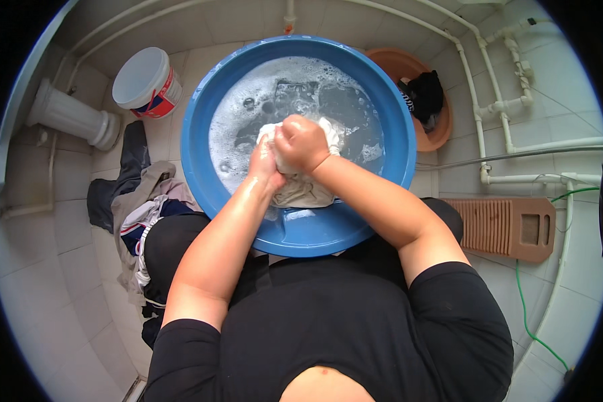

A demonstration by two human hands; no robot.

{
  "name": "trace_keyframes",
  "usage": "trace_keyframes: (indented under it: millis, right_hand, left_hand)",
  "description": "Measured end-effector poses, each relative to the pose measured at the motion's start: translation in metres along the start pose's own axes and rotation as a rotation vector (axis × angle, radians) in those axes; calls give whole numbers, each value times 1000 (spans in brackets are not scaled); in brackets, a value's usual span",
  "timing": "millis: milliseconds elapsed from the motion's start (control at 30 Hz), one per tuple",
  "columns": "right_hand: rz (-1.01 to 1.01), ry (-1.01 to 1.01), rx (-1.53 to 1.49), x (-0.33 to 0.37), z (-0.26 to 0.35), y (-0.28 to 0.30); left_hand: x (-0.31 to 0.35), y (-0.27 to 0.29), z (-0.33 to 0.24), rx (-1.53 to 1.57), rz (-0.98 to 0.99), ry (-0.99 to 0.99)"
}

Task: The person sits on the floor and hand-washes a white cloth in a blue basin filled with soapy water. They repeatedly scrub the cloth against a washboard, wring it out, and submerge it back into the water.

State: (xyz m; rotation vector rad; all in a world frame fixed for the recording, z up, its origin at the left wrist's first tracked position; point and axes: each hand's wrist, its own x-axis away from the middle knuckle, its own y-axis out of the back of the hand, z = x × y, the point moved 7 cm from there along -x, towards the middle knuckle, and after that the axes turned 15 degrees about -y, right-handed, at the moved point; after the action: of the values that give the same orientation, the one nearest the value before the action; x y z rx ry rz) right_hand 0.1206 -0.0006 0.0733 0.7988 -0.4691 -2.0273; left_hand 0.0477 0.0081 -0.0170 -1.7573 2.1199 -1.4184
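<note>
White cloth (334,136) is bunched over the suds (258,87) in the blue tub (195,147), the left hand (266,165) and right hand (304,143) clamped on it together, apparently mid-rub; the next stroke likely calls for one hand to hold firm while the other shifts to a fresh fold. The hands hide most fingertips and much of the cloth, cloudy water (342,102) veils whatever lies deeper, and I cannot tell whether the beige fabric (304,194) below is part of the same piece.

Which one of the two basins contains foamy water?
The large blue basin; the smaller orange basin, beyond it at right, holds dark cloth instead.
</note>
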Motion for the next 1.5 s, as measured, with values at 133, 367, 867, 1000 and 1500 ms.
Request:
trace_keyframes:
  millis: [133, 367, 867, 1000, 1500]
  right_hand:
    - [187, 83, -100, 23, 39, -4]
    - [288, -469, 286, -40, -75, 13]
    - [777, -437, -228, -40, -28, 33]
    - [677, -549, -64, -35, -112, -2]
    - [748, -273, 552, -28, -133, -4]
  left_hand:
    - [-14, 7, 1, 321, 472, 202]
    - [10, -25, -37, -608, 369, -179]
    - [26, -39, -46, -1832, 837, -249]
    - [15, -32, -51, -647, 711, -201]
    - [-31, 31, -8, -72, -69, 153]
